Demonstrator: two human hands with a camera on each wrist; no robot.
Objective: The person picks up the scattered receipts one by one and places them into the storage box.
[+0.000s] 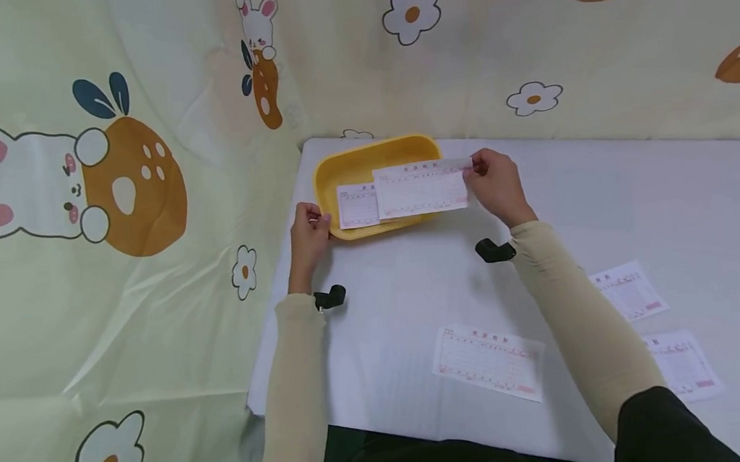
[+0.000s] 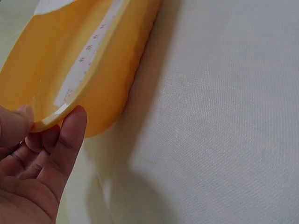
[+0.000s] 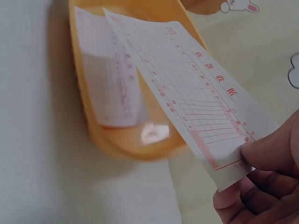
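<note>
My left hand [image 1: 309, 243] pinches the left rim of a yellow plastic tray [image 1: 345, 166], thumb on the inside and fingers beneath the edge, as the left wrist view shows. One printed receipt slip [image 1: 358, 206] lies inside the tray. Between thumb and fingers of my right hand [image 1: 498, 183] is the right end of another receipt slip [image 3: 187, 88], white with red print and ruled lines. This slip hangs over the tray's right part and overlaps the slip in the tray in the head view.
On the white-covered table [image 1: 394, 374] a loose slip [image 1: 490, 363] lies near the front. Two more slips, an upper one [image 1: 632, 290] and a lower one [image 1: 684, 366], lie at the right, partly behind the right forearm. A patterned curtain [image 1: 211, 200] borders the table's left and back.
</note>
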